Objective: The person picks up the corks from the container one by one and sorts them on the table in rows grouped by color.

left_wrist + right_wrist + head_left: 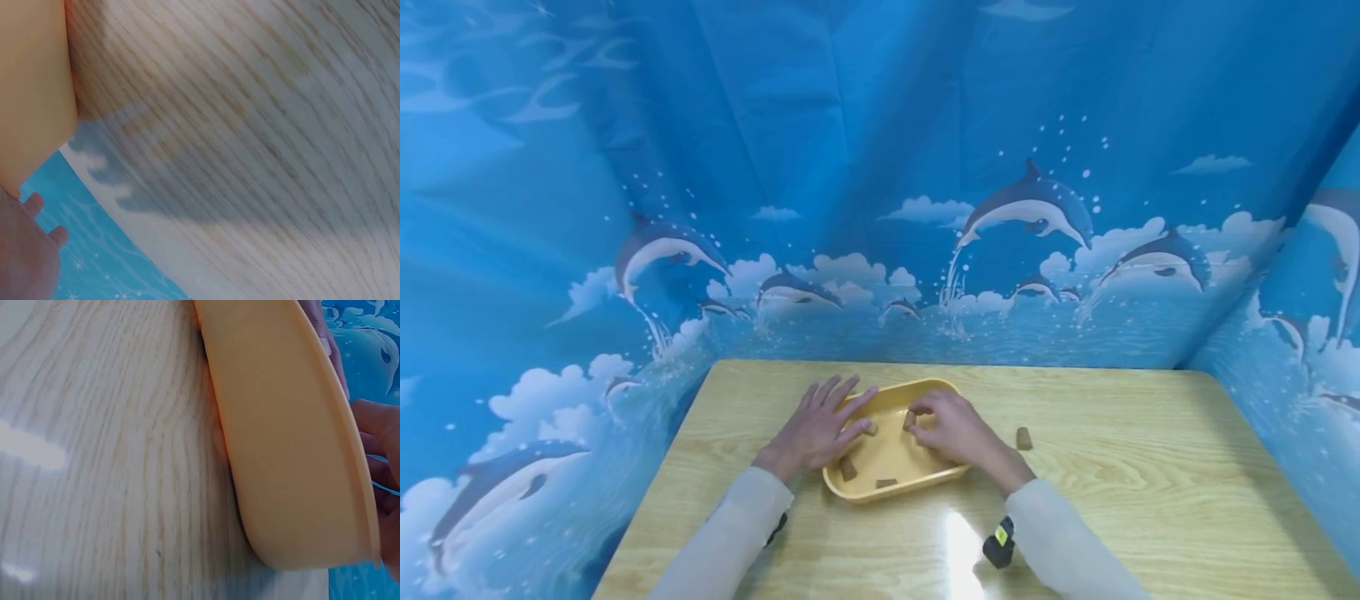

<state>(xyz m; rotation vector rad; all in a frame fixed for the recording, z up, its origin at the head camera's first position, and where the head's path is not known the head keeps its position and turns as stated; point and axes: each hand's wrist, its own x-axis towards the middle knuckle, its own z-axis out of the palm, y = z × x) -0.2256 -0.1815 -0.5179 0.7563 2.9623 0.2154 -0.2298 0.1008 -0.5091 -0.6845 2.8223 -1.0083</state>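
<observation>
A yellow oblong tray (887,462) stands on the table with several small brown corks in it. My right hand (958,429) reaches over its right side and pinches a cork (910,421) between thumb and fingers. Over the left end of the tray my left hand (820,425) lies with fingers spread and straight. Its thumb tip is beside another cork (871,429); whether they touch I cannot tell. Nearer the front wall lie a cork (847,468) and a cork (886,483). In the right wrist view the tray's outer wall (287,437) hides the corks.
One more cork (1024,438) is on the wooden table (1150,483), right of the tray. A blue curtain (865,167) printed with dolphins hangs behind the table and along its sides. A dark wrist device (1000,543) sits under the right sleeve.
</observation>
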